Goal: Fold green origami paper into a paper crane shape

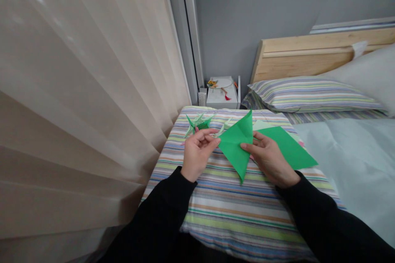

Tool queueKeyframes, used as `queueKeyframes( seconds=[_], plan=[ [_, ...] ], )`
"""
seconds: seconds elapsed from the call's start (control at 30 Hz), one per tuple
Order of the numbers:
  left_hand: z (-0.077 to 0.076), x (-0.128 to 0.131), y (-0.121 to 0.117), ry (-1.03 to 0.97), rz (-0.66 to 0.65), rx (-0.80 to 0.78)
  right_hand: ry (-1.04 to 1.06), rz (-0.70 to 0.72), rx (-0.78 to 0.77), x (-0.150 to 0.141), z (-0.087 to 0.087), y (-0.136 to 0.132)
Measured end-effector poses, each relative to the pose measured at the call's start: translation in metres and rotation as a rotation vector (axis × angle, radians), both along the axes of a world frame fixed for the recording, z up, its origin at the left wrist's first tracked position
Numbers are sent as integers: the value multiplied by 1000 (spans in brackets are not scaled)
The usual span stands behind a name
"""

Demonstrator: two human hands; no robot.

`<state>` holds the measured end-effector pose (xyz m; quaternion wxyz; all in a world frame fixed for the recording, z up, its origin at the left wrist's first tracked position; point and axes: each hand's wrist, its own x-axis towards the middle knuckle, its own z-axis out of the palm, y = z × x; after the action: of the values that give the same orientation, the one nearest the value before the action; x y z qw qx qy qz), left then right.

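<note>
A green paper sheet, folded into a pointed diamond shape, is held up over a striped pillow. My left hand pinches its left corner with closed fingers. My right hand grips its right edge between thumb and fingers. Under my right hand lies a flat green paper sheet on a small stack of paler sheets. Folded green paper figures sit at the pillow's far left.
A beige curtain fills the left side. A white bedside box stands by the grey wall. To the right are a wooden headboard, a striped pillow, a grey pillow and a pale blue sheet.
</note>
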<state>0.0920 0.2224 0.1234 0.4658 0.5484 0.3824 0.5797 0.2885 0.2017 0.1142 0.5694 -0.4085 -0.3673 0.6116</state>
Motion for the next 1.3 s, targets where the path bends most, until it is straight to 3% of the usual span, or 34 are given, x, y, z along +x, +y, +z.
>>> queueKeyframes(
  seconds=[0.23,0.47,0.77,0.93,1.1,1.2,1.3],
  plan=[
    [-5,2,-7,151,-146,73,-57,-59,18,-4,2,-3],
    [-4,1,-7,230,-127,143,-3,-186,83,0,2,0],
    [-3,2,-6,182,-123,86,-45,-244,89,-1,4,0],
    [0,2,-3,125,-156,-45,-52,-357,92,2,6,2],
    [0,0,-2,10,-273,-271,-51,-441,108,8,8,6],
    [4,-2,-5,-84,-434,-452,-46,-431,102,11,16,5],
    [10,-6,-8,-114,-666,-528,-18,-353,70,12,27,0]
  ],
)
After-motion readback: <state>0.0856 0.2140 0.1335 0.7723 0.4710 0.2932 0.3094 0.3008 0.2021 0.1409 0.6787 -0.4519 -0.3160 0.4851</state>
